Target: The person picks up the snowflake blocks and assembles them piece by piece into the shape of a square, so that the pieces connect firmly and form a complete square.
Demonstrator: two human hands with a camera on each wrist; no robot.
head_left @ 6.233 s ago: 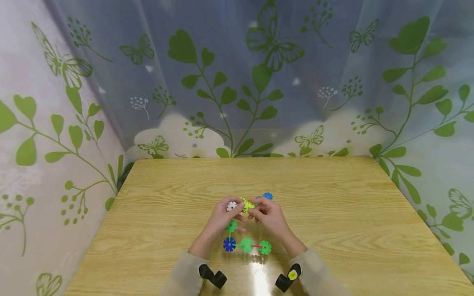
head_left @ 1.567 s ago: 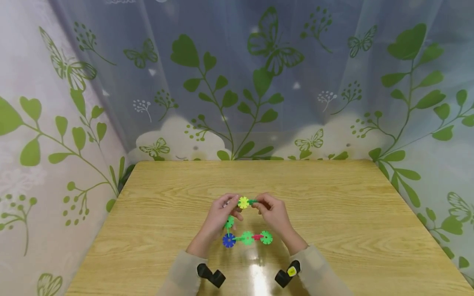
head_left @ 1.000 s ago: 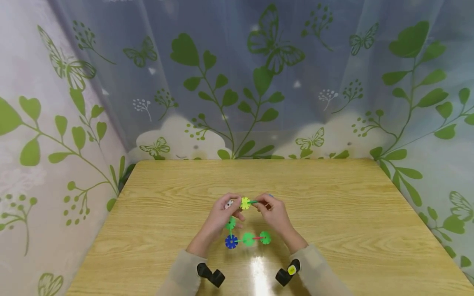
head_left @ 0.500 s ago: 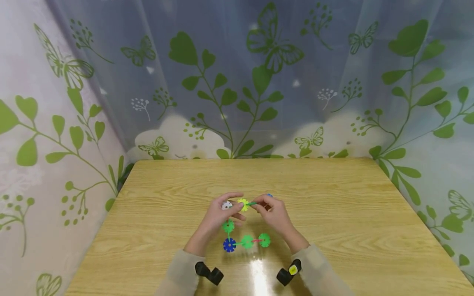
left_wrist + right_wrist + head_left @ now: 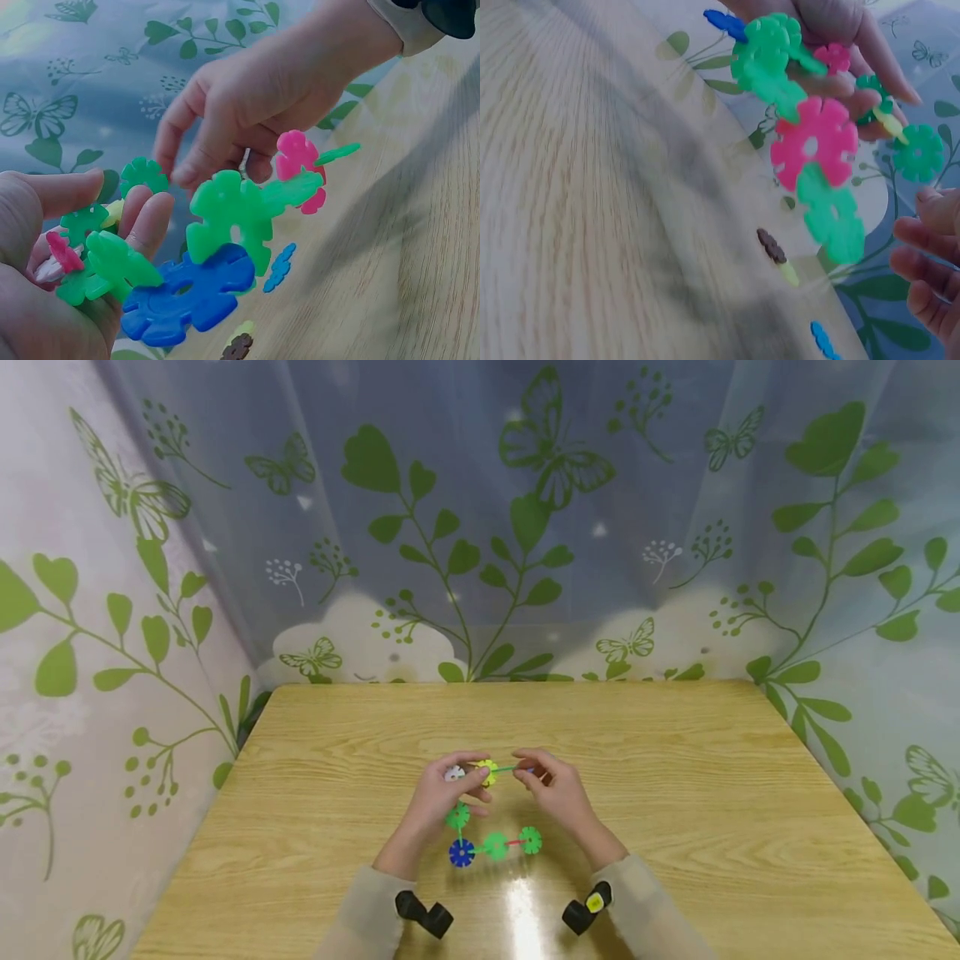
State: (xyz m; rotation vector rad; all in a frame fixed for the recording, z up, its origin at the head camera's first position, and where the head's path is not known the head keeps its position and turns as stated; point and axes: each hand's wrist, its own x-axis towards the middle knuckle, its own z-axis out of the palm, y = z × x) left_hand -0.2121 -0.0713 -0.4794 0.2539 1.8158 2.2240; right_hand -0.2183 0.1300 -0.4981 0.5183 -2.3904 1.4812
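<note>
A chain of interlocking plastic snowflake discs hangs in front of me. My left hand (image 5: pixel 442 785) holds it, thumb over the yellow disc (image 5: pixel 491 767) and a white disc (image 5: pixel 454 773) near the palm. A dark green disc (image 5: pixel 144 174) sticks out of the yellow one toward my right hand (image 5: pixel 553 781). The right thumb and index tips stand slightly apart, right at that disc's edge, holding no piece that shows. Below the left hand run a green disc (image 5: pixel 458 815), a dark blue disc (image 5: pixel 461 852), two more green discs and a pink disc (image 5: pixel 832 124) linking them.
On the wooden table (image 5: pixel 337 735) beyond the chain lie a small blue disc (image 5: pixel 279 268) and a brown disc (image 5: pixel 769 244) beside a yellowish piece, mostly hidden behind my hands in the head view. Patterned curtains (image 5: pixel 480 527) enclose the table at the back and sides.
About six seconds ago both hands were together at the yellow disc. Half a second ago my right fingers pinched the dark green disc; now they have parted, and the chain has moved slightly left.
</note>
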